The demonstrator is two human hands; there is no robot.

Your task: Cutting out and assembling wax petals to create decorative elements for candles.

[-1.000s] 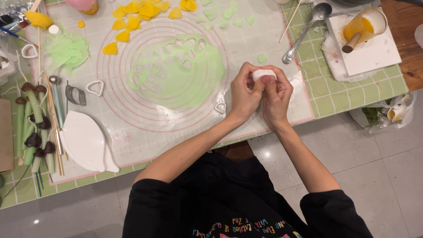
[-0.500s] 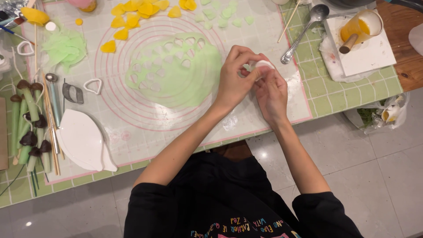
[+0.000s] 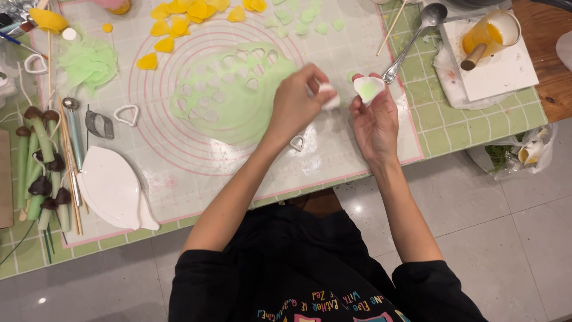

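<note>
Clearly mid-pressing, her right hand (image 3: 374, 122) cupped a white mould (image 3: 368, 88) holding a green petal above the mat (image 3: 250, 161), while the left hand (image 3: 296, 104) pinched its other half (image 3: 329, 95), so lifting the petal would probably need care.

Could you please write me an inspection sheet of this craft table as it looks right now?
Surface: translucent work mat with pink ring guides on a green tiled table.
Job's things: white mould half with a green petal in the right hand; other white mould half in the left hand; rolled green paste sheet full of cut-out holes.
Clutter: yellow petals, pale green petals, petal cutter, white leaf-shaped former, green stems with dark tips, spoon, orange cup.
Grippers: both hands bare, each pinching a mould half.
Cables: nothing seen.
Surroundings: grey floor tiles, plastic bag.
</note>
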